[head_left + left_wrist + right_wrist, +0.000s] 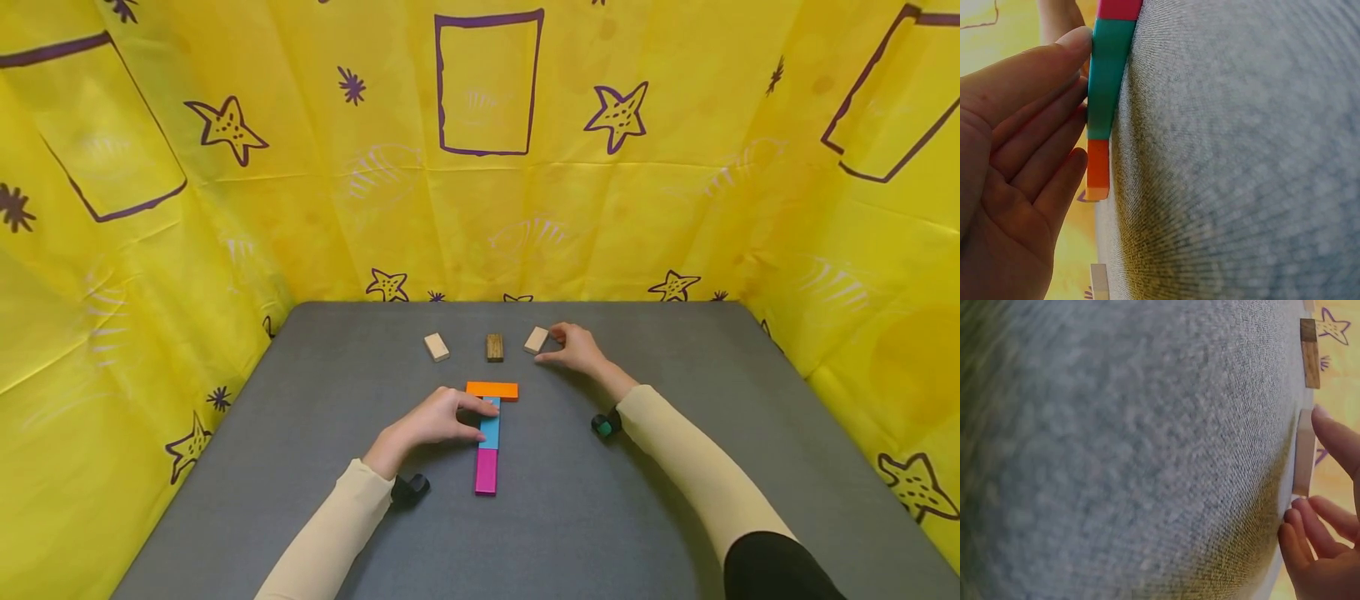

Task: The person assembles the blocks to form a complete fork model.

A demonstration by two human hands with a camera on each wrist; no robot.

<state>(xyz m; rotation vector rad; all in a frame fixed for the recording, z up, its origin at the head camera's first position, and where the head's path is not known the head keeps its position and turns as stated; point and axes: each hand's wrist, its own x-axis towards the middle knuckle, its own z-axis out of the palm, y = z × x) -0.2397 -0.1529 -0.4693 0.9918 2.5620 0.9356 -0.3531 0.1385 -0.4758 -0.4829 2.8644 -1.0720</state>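
My left hand [438,418] rests its thumb and fairly straight fingertips against a blue block [490,425], at its top and left side. Above that block an orange block [492,390] lies crosswise; below it a magenta block [486,473] continues the line, making a T shape. At the far side, my right hand [579,348] is beside a pale wooden block [536,340], thumb and fingers spread near its ends. The right wrist view has the thumb at one end of this pale block [1304,453], the fingertips just off the other.
A dark brown wooden block [494,347] lies left of the right hand's block. Farther left, another pale wooden block [437,347] lies tilted. All are on a grey table [600,533], with yellow patterned cloth [480,217] hanging behind and at both sides.
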